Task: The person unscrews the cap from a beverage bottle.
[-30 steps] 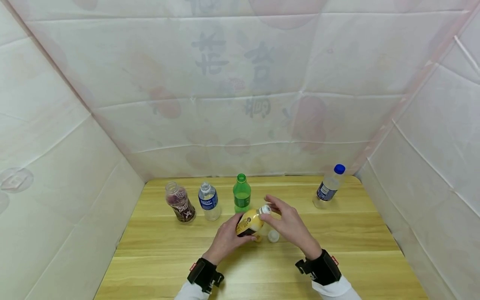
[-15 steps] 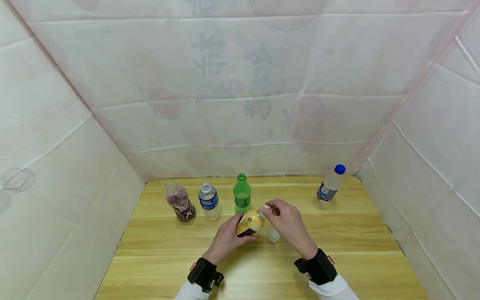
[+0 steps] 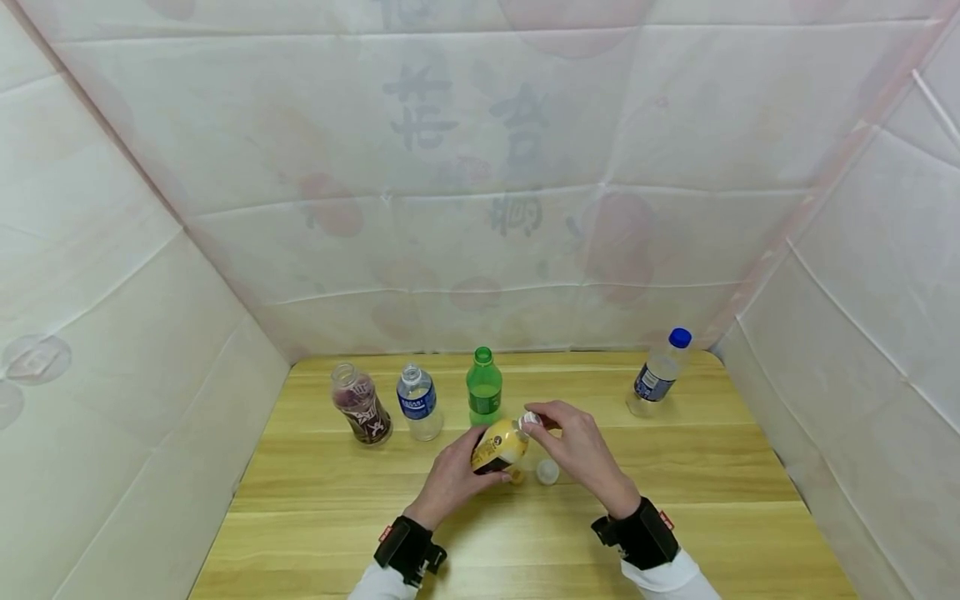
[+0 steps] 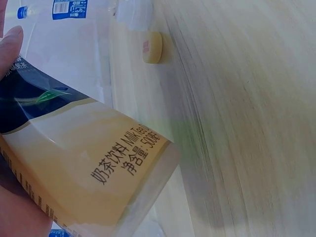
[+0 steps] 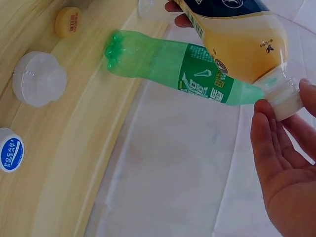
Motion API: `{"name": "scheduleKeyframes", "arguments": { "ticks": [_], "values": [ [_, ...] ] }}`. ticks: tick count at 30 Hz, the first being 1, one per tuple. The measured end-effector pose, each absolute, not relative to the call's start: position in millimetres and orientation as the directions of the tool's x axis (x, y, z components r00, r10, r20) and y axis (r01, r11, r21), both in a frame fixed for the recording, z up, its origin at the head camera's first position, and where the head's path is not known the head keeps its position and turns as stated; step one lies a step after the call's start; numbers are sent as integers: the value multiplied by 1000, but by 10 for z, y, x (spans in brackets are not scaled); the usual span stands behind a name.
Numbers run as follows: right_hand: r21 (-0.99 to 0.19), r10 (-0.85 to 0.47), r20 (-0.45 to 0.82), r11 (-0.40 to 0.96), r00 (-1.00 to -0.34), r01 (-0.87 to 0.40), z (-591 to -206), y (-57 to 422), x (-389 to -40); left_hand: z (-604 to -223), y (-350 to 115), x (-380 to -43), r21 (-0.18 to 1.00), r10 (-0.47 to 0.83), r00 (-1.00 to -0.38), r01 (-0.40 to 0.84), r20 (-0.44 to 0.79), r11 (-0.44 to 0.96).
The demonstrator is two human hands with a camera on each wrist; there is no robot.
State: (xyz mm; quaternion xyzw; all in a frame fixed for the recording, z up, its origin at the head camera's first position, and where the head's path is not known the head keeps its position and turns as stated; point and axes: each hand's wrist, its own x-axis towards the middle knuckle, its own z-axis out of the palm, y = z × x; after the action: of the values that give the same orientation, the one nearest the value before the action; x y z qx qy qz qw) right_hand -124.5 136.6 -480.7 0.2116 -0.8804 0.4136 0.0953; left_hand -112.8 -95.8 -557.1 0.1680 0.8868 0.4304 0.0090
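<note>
My left hand grips a milk tea bottle round its body, tilted with its neck toward the right. Yellow and dark on the label, the bottle shows the words "Milk Tea" in the left wrist view. At its neck, the thumb and fingers of my right hand pinch a white cap. The right wrist view shows this cap at the bottle's mouth, between the thumb and fingertips of the right hand.
Open bottles stand behind: a purple-brown one, a blue-labelled one and a green one. A blue-capped bottle is at the back right. An orange cap, a translucent cap and a Pocari Sweat cap lie on the table.
My right fingers, spread around the cap a second ago, have closed to pinch it and shifted slightly since. The left hand and the milk tea bottle have stayed nearly still.
</note>
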Motion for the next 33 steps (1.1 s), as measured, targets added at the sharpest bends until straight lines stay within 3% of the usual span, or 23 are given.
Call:
{"name": "scheduleKeyframes", "arguments": {
  "ticks": [8, 15, 25, 33],
  "values": [
    [-697, -354, 362, 512, -862, -503, -4818, 1400, -1249, -5596, -967, -1132, 770, 309, -944, 283, 118, 572],
    [-715, -315, 373, 501, -873, -487, -4800, 1431, -1241, -5563, -980, -1148, 777, 295, -950, 259, 99, 574],
    [-673, -194, 393, 606, -899, -425, -4890, 1698, -1277, -5536, -1003, -1159, 778, 286, -954, 248, 92, 577],
    [-580, -187, 405, 705, -895, -409, -5115, 1971, -1244, -5571, -1022, -1133, 777, 286, -954, 249, 92, 578]
  ]
}}
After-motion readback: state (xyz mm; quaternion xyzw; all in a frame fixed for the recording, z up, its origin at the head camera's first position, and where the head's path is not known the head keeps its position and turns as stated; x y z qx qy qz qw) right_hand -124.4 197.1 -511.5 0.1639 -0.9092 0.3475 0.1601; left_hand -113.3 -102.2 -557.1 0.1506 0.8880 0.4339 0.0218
